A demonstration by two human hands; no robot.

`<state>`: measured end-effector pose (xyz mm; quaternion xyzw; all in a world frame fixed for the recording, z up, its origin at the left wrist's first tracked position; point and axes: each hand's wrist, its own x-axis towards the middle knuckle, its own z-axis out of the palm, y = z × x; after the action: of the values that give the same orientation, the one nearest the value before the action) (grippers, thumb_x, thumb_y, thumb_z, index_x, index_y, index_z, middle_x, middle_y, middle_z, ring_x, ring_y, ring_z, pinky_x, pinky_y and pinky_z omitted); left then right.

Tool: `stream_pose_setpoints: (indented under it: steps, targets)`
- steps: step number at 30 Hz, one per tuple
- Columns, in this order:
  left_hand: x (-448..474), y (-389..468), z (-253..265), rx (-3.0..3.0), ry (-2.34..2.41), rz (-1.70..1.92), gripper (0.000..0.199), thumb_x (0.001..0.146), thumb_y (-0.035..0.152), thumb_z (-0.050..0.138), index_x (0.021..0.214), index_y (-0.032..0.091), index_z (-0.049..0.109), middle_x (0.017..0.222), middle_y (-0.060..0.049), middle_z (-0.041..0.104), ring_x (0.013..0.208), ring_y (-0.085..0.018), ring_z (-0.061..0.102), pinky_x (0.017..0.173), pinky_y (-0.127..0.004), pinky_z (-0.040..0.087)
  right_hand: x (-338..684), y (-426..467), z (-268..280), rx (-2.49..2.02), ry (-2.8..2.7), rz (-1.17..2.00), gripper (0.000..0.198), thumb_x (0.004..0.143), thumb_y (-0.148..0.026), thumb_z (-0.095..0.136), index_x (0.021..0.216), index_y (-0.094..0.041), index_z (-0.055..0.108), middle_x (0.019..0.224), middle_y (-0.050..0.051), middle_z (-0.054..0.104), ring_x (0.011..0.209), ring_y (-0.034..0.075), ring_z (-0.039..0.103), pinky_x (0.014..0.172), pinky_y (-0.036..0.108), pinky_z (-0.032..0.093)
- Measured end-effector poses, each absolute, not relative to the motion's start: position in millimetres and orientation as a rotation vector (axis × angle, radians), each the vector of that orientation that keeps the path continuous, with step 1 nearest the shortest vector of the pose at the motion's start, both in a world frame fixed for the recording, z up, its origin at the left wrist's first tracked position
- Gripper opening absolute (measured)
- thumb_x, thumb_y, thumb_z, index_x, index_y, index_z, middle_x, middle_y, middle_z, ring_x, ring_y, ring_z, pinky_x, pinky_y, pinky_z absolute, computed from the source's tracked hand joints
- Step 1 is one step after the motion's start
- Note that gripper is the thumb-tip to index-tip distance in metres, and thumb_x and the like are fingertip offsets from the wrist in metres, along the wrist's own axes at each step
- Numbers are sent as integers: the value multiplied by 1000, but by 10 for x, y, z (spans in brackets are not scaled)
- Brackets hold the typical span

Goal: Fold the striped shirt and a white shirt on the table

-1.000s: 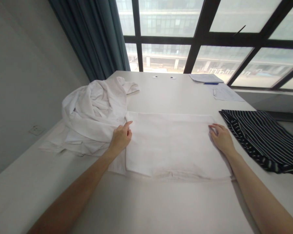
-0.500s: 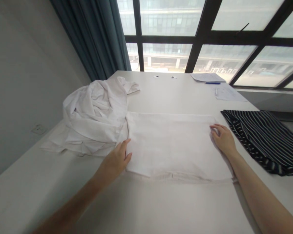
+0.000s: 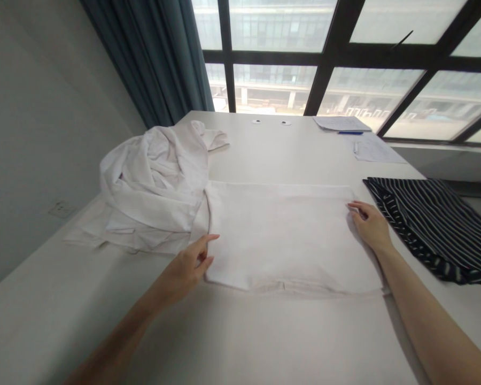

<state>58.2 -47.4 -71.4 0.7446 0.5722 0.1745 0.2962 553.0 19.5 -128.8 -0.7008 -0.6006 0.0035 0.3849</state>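
Note:
A white garment (image 3: 280, 235), folded into a flat rectangle, lies on the table in front of me. At its left edge is my left hand (image 3: 192, 264), index finger stretched over the fabric and thumb apart from it. My right hand (image 3: 371, 224) rests by the upper right edge, its fingers slightly bent and touching the fabric, with a gap between thumb and forefinger. Both hands are open. Along the garment's lower edge runs a slightly wrinkled layer. Left of it, and touching it, is a crumpled heap of white cloth (image 3: 156, 182).
A black-and-white striped cloth (image 3: 444, 224) lies at the table's right edge. Papers (image 3: 340, 124) and a blue pen (image 3: 350, 133) are at the back right of the white table (image 3: 264, 342). Behind stand a window and a blue curtain (image 3: 152, 59); a wall is at left.
My left forefinger has straightened over the garment's left edge, with the hand slightly shifted. My right hand stays at the right edge. The garment lies as before; the view has tilted slightly.

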Motion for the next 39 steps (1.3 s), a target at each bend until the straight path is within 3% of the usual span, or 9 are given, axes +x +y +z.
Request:
stream_pose_setpoints:
  steps: [9, 17, 22, 31, 35, 39]
  targets:
    - [618, -516, -705, 1961, 1622, 523, 47, 84, 35, 49, 127, 18, 58, 72, 3, 52, 60, -13, 48, 66, -26, 41, 5517, 201, -1298, -1777, -1594, -55, 32, 78, -33, 50, 96, -19, 72, 112, 13, 68, 106, 29, 62, 98, 46, 45]
    - [649, -571, -599, 1712, 1419, 445, 56, 79, 41, 57, 129, 17, 58, 63, 7, 35, 56, -10, 36, 55, -21, 33, 5518, 216, -1327, -1764, -1641, -109, 30, 78, -30, 50, 97, -19, 71, 112, 13, 67, 105, 29, 60, 99, 48, 44]
    - [603, -549, -572, 1462, 1290, 402, 62, 78, 48, 58, 130, 14, 54, 63, 8, 37, 56, -10, 40, 53, -21, 34, 5521, 213, -1319, -1765, -1665, -109, 32, 78, -29, 50, 99, -17, 71, 113, 14, 67, 106, 30, 61, 100, 48, 44]
    - [575, -579, -559, 1799, 1393, 130, 45, 85, 39, 55, 127, 25, 61, 60, 6, 56, 57, -12, 50, 56, -21, 34, 5522, 215, -1334, -1761, -1646, -111, 30, 78, -30, 51, 98, -19, 71, 112, 12, 67, 106, 29, 60, 101, 47, 44]
    - [548, -573, -549, 2078, 1408, 161, 35, 81, 42, 65, 111, 27, 69, 59, 6, 51, 55, -12, 50, 54, -21, 32, 5523, 218, -1334, -1764, -1654, -108, 29, 78, -28, 51, 98, -21, 70, 112, 11, 67, 105, 28, 60, 100, 47, 44]
    - [510, -555, -579, 2384, 1160, 258, 23, 84, 39, 66, 101, 25, 73, 67, 2, 59, 60, -12, 56, 58, -21, 38, 5516, 215, -1328, -1757, -1672, -119, 29, 79, -28, 50, 99, -20, 70, 112, 12, 67, 106, 28, 60, 101, 47, 43]
